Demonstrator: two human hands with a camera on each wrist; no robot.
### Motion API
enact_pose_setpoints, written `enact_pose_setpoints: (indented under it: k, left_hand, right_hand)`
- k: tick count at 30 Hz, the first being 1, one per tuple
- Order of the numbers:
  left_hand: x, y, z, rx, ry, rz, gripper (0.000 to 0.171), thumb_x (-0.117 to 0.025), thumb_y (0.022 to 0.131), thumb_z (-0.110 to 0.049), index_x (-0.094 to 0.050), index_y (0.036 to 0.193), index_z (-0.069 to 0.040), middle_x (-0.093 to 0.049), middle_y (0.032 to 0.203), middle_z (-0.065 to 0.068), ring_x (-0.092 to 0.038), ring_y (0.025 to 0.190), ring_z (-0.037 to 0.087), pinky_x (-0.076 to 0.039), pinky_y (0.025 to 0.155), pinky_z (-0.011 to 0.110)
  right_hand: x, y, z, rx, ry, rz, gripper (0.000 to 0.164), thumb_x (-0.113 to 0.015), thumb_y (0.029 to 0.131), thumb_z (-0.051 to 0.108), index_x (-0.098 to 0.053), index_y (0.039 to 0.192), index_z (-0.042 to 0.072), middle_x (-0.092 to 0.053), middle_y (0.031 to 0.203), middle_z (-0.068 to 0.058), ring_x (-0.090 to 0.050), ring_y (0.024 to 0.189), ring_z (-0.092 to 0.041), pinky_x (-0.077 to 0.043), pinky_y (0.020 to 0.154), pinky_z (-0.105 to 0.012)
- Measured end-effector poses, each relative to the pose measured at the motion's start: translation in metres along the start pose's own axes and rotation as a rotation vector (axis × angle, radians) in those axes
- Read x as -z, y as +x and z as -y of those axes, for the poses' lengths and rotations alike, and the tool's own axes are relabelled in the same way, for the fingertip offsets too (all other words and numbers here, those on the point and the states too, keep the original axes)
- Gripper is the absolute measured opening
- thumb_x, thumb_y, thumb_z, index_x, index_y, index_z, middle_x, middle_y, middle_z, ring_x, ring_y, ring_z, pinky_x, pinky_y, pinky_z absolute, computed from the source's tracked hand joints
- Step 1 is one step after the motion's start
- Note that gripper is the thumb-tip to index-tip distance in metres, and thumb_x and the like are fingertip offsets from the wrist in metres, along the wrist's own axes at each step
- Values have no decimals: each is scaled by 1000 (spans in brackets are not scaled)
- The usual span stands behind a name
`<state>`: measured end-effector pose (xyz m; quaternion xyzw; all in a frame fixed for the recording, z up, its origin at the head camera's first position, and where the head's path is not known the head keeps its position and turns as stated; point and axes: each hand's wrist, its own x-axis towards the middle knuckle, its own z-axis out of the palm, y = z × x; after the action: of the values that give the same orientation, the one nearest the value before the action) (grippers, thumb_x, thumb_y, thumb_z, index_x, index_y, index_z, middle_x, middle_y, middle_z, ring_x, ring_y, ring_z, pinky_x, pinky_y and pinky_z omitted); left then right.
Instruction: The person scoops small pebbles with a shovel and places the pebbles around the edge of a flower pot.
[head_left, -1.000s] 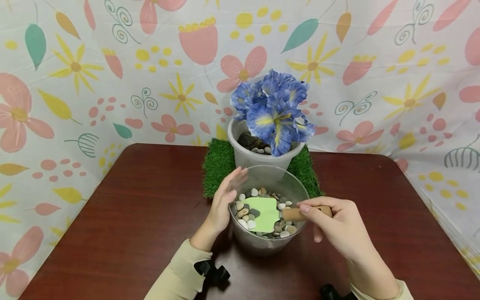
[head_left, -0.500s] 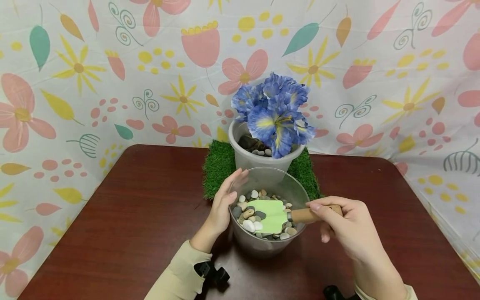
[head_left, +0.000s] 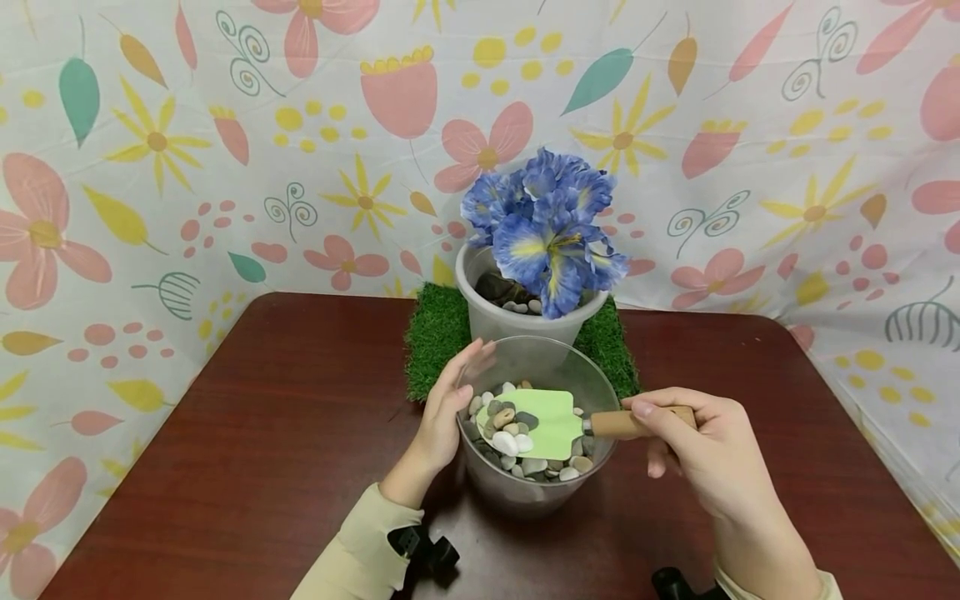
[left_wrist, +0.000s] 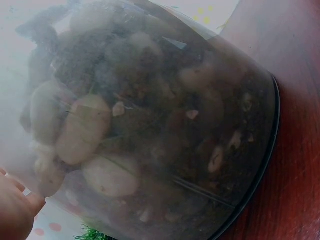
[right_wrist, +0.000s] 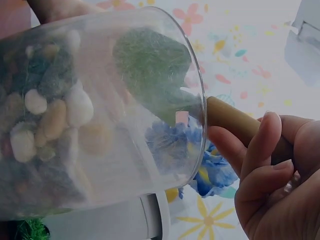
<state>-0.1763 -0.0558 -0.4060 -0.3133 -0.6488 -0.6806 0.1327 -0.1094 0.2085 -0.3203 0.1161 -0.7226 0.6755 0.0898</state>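
Observation:
My right hand [head_left: 708, 442] grips the wooden handle [right_wrist: 232, 119] of a garden trowel with a light green blade [head_left: 551, 421]. Several white, tan and grey pebbles [head_left: 506, 417] lie on the blade's front part. Below it, more pebbles [right_wrist: 52, 117] and dark material fill the lower part of a clear plastic pot [head_left: 525, 500]. Seen through the wall in the right wrist view, the blade is above the pebble layer, inside the rim. My left hand [head_left: 435, 421] rests against the pot's left side with fairly straight fingers; in the left wrist view only part of it shows.
Behind the clear pot, a white flowerpot [head_left: 517, 323] with blue artificial flowers [head_left: 551, 229] and pebbles stands on a green turf mat [head_left: 437, 342]. The brown table [head_left: 262, 442] extends to both sides. A floral-patterned cloth [head_left: 315, 150] hangs behind.
The trowel has shifted right and risen off the pebbles, carrying several on its blade. My right hand has moved slightly right with it. The left hand stays at the pot.

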Motion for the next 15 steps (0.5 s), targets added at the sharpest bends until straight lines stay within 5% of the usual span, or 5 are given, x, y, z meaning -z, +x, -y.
enact_pose_setpoints:
  k: [15]
  left_hand:
    - [0, -1, 0, 23, -4, -11, 57, -30, 92, -15, -26, 142, 12, -41, 141, 28, -43, 132, 26, -33, 108, 31]
  right_hand:
    - [3, 2, -3, 73, 109, -28, 21, -54, 85, -12, -72, 90, -4, -65, 57, -3, -50, 34, -13, -21, 31, -34]
